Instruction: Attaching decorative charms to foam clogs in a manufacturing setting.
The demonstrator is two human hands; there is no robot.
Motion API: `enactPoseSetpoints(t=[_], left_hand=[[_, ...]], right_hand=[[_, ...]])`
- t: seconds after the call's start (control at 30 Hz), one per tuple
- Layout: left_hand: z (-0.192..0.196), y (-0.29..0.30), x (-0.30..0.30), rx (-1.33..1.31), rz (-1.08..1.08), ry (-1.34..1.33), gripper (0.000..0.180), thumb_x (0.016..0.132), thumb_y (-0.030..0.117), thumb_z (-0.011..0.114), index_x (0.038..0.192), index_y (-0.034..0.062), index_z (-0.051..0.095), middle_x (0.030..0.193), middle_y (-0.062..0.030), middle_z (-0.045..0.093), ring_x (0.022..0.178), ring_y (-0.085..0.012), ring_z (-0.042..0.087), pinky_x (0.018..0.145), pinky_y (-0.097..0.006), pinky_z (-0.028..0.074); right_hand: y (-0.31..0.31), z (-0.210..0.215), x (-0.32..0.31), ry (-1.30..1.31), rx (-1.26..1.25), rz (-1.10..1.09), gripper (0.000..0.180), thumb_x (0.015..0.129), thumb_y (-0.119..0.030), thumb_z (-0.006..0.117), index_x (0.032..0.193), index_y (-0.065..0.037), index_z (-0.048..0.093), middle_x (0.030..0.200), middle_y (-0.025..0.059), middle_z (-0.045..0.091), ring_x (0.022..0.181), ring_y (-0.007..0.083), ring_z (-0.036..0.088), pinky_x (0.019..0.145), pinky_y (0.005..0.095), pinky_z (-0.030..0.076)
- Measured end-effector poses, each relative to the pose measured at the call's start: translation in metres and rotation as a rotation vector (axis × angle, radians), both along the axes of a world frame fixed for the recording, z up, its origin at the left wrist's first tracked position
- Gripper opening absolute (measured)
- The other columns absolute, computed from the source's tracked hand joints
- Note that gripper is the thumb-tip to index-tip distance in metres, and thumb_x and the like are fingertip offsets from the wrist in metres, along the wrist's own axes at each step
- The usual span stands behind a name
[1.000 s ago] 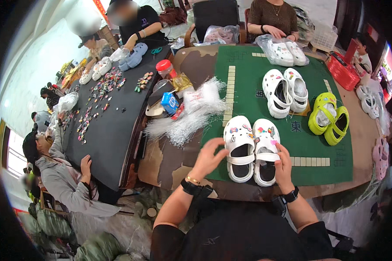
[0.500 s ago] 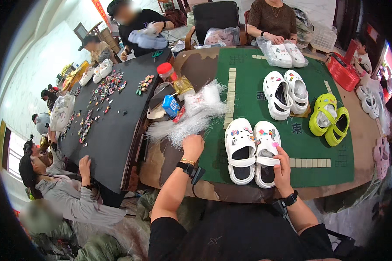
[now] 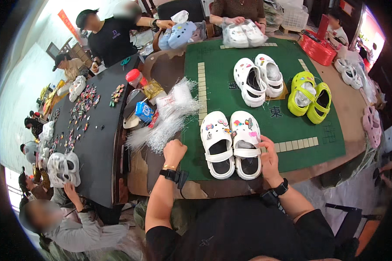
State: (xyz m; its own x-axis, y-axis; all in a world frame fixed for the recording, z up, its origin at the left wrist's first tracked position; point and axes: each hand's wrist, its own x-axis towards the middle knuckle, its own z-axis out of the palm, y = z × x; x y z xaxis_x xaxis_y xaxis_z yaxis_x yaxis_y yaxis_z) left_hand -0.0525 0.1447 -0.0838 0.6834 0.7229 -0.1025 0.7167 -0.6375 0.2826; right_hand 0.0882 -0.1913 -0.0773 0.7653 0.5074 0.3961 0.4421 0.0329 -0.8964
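In the head view, the person's left hand (image 3: 175, 152) is drawn into a loose fist at the near end of a bundle of clear strands (image 3: 172, 106); one second earlier it was spread beside the nearest white clogs (image 3: 217, 135), and at half a second it was already at the strands. Whether the fist contains a strand cannot be determined. The right hand (image 3: 271, 162) is partly open, fingertips against the outer side of the right-hand shoe, closed around nothing; it has kept to that side in all three frames. The pair, decorated with small charms, sits upright at the near edge of a green mat (image 3: 265, 127), toes away from the person, unmoved on it. A second white pair (image 3: 245, 71) and lime clogs (image 3: 301, 96) likewise hold their places. At the far end, a co-worker in black (image 3: 117, 39) now has blue-grey clogs (image 3: 180, 35) further right than before. Bagged white clogs (image 3: 64, 169) now rest at the near end of the black table (image 3: 98, 165), beneath a grey-sleeved co-worker's hand (image 3: 72, 191).
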Motion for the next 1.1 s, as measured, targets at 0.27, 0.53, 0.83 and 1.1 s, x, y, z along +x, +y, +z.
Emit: enactPoseSetpoints(t=[0.27,0.53,0.83,1.1], left_hand=[[0.064,-0.047,-0.033,-0.441,-0.053,-0.229,0.019,0.072,0.015,0.067,0.082,-0.0014,0.070,0.067,-0.0127,0.067,0.061,-0.0222,0.066,0.061,-0.035,0.051],[0.101,-0.071,-0.036,-0.705,-0.076,-0.387,0.010,0.077,0.007,0.064,0.078,-0.0023,0.065,0.063,-0.0027,0.060,0.056,-0.0068,0.052,0.052,-0.026,0.044],[0.131,-0.137,-0.025,-0.341,-0.783,-0.374,0.009,0.067,0.008,0.067,0.068,0.0045,0.058,0.068,-0.0101,0.057,0.067,-0.0294,0.058,0.062,-0.039,0.047],[0.112,-0.148,-0.026,-0.146,-0.939,-0.373,0.010,0.070,0.009,0.069,0.071,0.0066,0.059,0.070,-0.0079,0.056,0.072,-0.0286,0.058,0.066,-0.040,0.045]], right_hand=[[-0.021,0.051,0.006,0.023,0.068,-0.172,0.016,0.094,-0.007,0.049,0.106,0.000,0.057,0.123,0.0141,0.053,0.111,0.0195,0.051,0.098,0.0317,0.039],[-0.009,0.075,-0.009,0.045,0.109,-0.091,0.007,0.087,0.003,0.058,0.093,0.001,0.060,0.096,0.0104,0.062,0.081,0.0162,0.058,0.073,0.0277,0.047],[0.010,0.093,-0.038,-0.339,-0.173,0.397,0.020,0.081,-0.008,0.070,0.101,-0.006,0.067,0.074,0.0085,0.059,0.066,0.0263,0.061,0.059,0.0352,0.049],[-0.007,0.060,-0.048,-0.382,-0.316,0.465,0.011,0.081,-0.012,0.071,0.088,-0.007,0.065,0.074,0.0084,0.062,0.067,0.0268,0.064,0.057,0.0362,0.051]])
